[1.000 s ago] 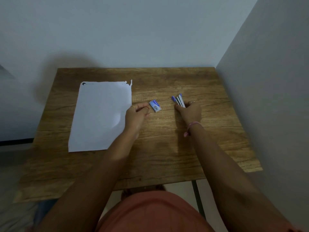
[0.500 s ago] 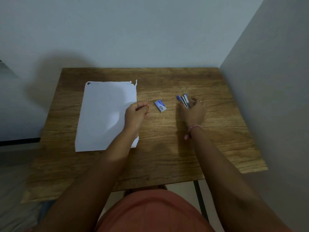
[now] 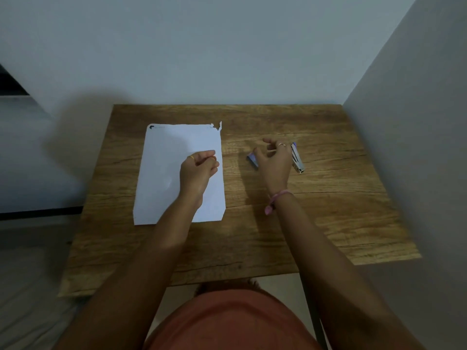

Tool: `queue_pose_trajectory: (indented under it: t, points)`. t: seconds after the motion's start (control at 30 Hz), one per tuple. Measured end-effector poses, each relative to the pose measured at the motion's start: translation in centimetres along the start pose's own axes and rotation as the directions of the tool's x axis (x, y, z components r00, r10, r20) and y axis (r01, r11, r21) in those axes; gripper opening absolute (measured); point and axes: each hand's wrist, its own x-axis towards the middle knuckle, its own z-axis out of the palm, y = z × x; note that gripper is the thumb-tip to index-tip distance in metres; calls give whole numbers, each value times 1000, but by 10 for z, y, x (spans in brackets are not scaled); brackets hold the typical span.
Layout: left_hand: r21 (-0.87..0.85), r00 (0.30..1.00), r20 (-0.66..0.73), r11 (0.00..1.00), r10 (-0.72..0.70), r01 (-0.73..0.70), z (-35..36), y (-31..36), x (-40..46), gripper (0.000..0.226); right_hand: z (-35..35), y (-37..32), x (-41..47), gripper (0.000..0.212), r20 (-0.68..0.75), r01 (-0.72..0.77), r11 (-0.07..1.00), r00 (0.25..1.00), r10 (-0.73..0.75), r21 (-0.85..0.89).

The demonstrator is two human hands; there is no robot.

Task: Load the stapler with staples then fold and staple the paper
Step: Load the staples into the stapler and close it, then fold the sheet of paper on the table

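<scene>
The right hand (image 3: 274, 161) is spread open and empty over the staple box (image 3: 252, 160), seemingly to take staples, with the stapler (image 3: 297, 157) just beyond it, while the paper (image 3: 164, 173) lies under the loosely curled left hand (image 3: 198, 170), whose hold cannot be told.

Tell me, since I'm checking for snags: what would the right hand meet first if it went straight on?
Probably the staple box, just under the fingers of the right hand; its height above the box is unclear.
</scene>
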Motion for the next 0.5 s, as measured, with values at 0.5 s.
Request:
queue_pose_trajectory:
  t: [0.5]
  points:
    - [585,928,-294,811,228,-14,-115,0,45,26,59,-4,-19,61,401,-108,991,907,130,-78]
